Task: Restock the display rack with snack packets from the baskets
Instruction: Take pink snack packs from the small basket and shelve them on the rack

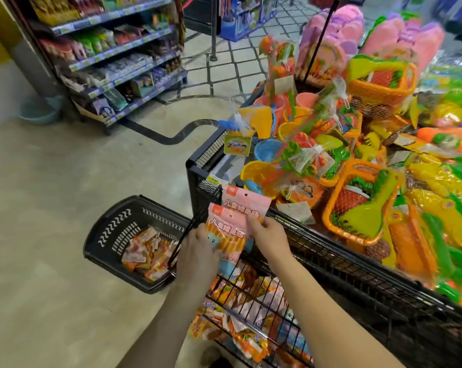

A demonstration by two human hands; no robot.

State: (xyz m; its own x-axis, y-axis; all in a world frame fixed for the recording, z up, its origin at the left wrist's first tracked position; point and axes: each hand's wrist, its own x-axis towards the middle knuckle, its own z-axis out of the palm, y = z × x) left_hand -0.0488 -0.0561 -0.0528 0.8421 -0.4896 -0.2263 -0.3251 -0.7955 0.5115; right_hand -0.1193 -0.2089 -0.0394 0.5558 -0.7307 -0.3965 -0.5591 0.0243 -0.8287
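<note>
We see both hands on a pink snack packet (226,229), held upright just above the wire display rack (253,298). Left hand (195,251) grips its lower left edge with fingers curled; right hand (269,237) pinches the right edge. A second pink packet (247,201) sits right behind it; we can't tell whether it hangs on a hook. The rack already holds mixed packets. Black basket (110,224) on the floor to the left holds orange-and-white packets. Toy bin (203,155) stands behind the rack.
</note>
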